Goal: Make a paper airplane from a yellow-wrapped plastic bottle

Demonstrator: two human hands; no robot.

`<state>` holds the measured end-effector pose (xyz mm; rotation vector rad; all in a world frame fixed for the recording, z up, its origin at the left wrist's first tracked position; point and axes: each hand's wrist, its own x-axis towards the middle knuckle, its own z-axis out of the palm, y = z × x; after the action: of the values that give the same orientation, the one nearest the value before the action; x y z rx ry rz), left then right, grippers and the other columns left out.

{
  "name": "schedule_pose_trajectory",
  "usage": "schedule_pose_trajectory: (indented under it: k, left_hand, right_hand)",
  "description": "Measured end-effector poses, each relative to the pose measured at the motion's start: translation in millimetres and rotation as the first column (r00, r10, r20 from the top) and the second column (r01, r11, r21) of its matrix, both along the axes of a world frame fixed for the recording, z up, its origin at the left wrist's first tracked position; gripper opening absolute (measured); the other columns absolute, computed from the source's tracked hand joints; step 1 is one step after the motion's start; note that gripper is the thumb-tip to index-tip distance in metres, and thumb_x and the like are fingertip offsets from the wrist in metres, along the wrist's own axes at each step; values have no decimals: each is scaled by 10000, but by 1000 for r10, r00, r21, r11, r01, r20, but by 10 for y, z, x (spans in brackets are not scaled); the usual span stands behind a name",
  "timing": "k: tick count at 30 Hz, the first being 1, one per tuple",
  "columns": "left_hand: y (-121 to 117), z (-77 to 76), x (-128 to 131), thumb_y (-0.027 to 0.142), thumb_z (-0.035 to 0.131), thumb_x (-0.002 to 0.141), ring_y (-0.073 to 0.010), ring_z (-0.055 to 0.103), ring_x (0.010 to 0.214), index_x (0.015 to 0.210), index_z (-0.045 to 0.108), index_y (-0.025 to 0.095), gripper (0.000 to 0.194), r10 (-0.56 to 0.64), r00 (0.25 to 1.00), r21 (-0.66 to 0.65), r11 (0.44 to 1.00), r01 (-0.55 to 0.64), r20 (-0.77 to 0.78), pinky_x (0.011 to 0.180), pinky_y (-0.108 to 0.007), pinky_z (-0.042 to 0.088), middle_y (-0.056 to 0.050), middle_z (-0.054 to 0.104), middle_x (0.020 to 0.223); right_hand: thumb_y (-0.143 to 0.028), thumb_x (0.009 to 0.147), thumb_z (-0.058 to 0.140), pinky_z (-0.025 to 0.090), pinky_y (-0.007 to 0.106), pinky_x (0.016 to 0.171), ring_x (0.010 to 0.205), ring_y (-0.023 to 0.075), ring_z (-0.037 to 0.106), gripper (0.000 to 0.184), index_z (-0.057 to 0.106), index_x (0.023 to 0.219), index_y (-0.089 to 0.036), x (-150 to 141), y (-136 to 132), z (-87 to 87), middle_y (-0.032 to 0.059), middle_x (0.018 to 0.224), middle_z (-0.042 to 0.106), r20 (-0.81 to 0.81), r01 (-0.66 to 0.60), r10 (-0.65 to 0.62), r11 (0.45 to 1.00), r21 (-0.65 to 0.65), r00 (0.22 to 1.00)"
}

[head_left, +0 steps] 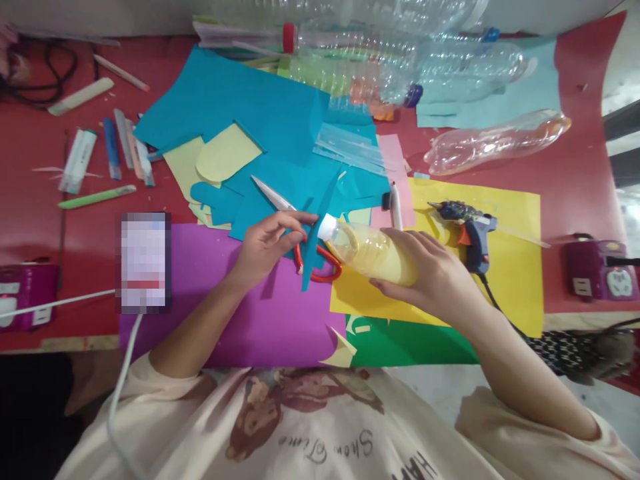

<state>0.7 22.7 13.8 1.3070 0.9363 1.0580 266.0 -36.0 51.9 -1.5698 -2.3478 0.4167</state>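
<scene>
My right hand [430, 270] is wrapped round a plastic bottle [367, 250] with a pale yellow lower part and a white cap [327, 227]. The bottle lies tilted, its cap pointing left. A narrow blue paper strip [320, 230] stands across the cap end, and the fingers of my left hand [275, 240] are closed at its edge, pressing it near the cap. Below the strip lie scissors [320, 263] with red handles, their blades pointing up and left. Purple card [220, 280] and yellow card [515, 267] lie under my hands.
A glue gun [470, 230] rests on the yellow card at the right, beside a marker [395, 205]. Several clear bottles [360, 53] lie at the back. Blue card [280, 120] with cut pieces covers the middle. A phone [144, 263] with a cable is at the left.
</scene>
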Motion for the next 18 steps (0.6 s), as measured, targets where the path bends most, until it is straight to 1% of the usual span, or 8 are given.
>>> schedule_pose_trajectory:
  k: [1,2,5,7,10,13,15,18]
  left_hand:
    - [11,-16,17,518,805,712,-221,692,957,728,669,232,316,18,1000,-13,1000,-18,24,941,-391,528,-33,736,890]
    - [22,-35,29,495,845,666,-207,692,924,736,668,228,328,32,998,-28,999,-31,52,918,-373,538,-26,722,854]
    - [51,-93,27,466,897,588,-179,682,860,735,667,213,372,38,994,-67,997,-31,99,879,-341,553,-14,686,801]
    - [64,-121,-1,449,909,570,-173,681,854,767,693,214,375,7,995,-83,997,1,95,872,-333,560,-13,689,835]
    - [71,-139,-51,435,898,595,-207,697,927,910,749,239,400,-76,994,-114,990,84,74,888,-356,567,-33,726,956]
    - [55,-144,-86,442,879,632,-269,674,1100,1018,768,265,440,-163,986,-127,978,164,18,970,-396,543,-64,740,1108]
    - [36,-152,-98,462,866,647,-300,626,1206,1061,768,274,464,-189,982,-135,974,184,-25,1046,-429,503,-78,721,1202]
    - [13,-174,-109,480,863,645,-324,603,1246,1105,760,279,511,-186,980,-134,975,176,-67,1073,-452,487,-88,711,1238]
  right_hand:
    - [-472,858,605,561,464,789,967,330,669,539,536,1314,-192,1,-7,-11,144,1037,705,0,-16,16,1000,11,1000]
    - [-474,860,606,562,463,786,960,328,670,546,536,1319,-186,2,-14,-23,146,1035,706,-2,-33,34,999,23,999]
    - [-486,872,595,563,472,793,959,327,671,564,527,1340,-180,3,-33,-53,157,1065,707,-13,-69,70,996,48,997]
    - [-501,879,581,562,488,804,963,332,669,566,525,1346,-185,1,-40,-61,163,1086,707,-11,-79,80,996,49,997]
    - [-511,888,569,564,493,808,963,334,670,565,528,1345,-182,-5,-41,-58,168,1084,710,-1,-95,95,995,40,995]
    - [-507,901,559,570,469,782,926,321,677,554,540,1328,-155,-10,-36,-52,170,1048,716,-8,-120,120,991,54,993]
    - [-517,903,555,570,459,774,909,315,680,558,546,1321,-147,-10,-32,-49,167,1030,719,-14,-127,128,990,59,992]
    - [-536,898,554,567,460,787,917,314,680,569,550,1322,-157,-9,-26,-40,164,1047,720,-9,-124,124,991,46,992]
